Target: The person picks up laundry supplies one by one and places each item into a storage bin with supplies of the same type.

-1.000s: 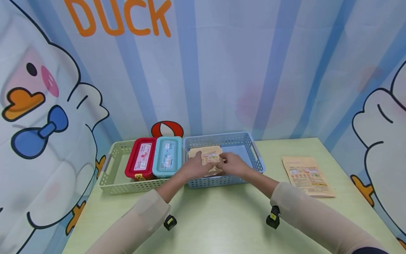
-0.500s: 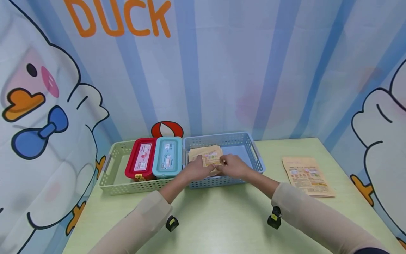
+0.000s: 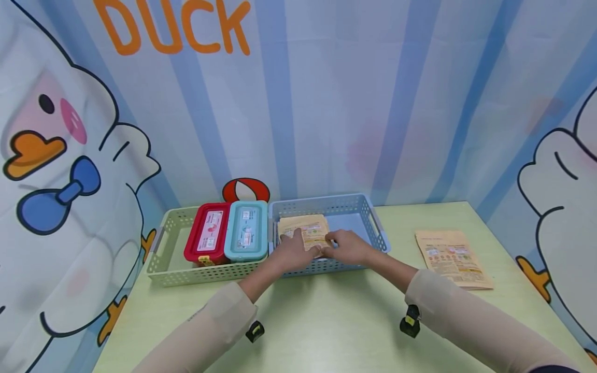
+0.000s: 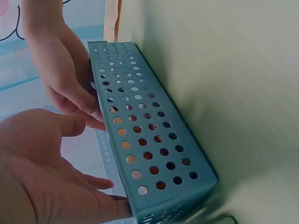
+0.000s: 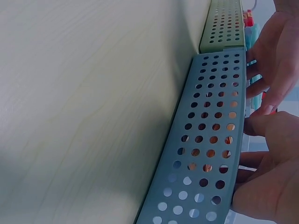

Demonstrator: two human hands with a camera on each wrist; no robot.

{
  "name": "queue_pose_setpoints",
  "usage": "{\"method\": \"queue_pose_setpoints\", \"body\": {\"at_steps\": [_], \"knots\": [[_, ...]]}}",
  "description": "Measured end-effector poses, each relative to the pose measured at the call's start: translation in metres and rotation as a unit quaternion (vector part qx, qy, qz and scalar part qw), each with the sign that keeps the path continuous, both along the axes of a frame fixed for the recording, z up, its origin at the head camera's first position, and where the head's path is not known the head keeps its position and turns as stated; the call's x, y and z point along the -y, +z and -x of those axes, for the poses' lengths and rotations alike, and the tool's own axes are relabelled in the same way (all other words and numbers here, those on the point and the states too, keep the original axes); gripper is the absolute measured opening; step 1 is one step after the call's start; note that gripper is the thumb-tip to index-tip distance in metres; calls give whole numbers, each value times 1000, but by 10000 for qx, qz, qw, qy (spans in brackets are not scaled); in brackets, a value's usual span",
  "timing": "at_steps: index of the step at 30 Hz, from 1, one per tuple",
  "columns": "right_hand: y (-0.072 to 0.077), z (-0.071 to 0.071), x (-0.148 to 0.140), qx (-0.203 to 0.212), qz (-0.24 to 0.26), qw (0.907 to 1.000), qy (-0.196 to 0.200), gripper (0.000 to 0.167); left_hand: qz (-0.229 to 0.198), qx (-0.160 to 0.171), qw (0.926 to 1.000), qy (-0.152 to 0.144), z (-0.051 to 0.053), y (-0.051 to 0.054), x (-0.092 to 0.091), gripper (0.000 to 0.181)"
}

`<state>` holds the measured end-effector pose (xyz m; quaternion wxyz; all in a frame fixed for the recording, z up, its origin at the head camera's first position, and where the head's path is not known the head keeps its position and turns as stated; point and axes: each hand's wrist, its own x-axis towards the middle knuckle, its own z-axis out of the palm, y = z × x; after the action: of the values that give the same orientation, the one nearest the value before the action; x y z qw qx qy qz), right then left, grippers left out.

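Note:
A tan paper packet [image 3: 314, 232] with printed labels lies on top of other tan packets in the left half of a blue perforated basket [image 3: 347, 210]. Spread across its near left side, my left hand [image 3: 294, 252] touches it with fairly straight fingers. At its near right corner, my right hand [image 3: 353, 247] pinches the packet between bent fingers and thumb. The two thumbs come close together near the front rim. In both wrist views the basket wall [image 4: 145, 126] hides the packets and the fingertips; tan patches show through its holes.
To the left, a green perforated basket [image 3: 173, 248] holds a red lidded box [image 3: 208, 231] and a teal lidded box [image 3: 246, 230]. Another tan packet [image 3: 452, 258] lies flat at the table's right side. A duck-print curtain [image 3: 336, 103] hangs behind the pale green table [image 3: 326, 326].
Over the last second the left hand slides a little right and toward the body. The right hand shifts slightly right. The top packet moves slightly right with them.

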<state>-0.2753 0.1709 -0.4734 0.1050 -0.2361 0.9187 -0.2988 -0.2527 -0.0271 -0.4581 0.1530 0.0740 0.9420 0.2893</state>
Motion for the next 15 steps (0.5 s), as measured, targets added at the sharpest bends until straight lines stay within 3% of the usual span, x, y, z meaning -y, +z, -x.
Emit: {"method": "queue_pose_setpoints", "body": {"at_steps": [15], "knots": [[0,1,-5,153,-86,9998,114,21,-66,-82,9999,-19,-2,7,4,83]]}}
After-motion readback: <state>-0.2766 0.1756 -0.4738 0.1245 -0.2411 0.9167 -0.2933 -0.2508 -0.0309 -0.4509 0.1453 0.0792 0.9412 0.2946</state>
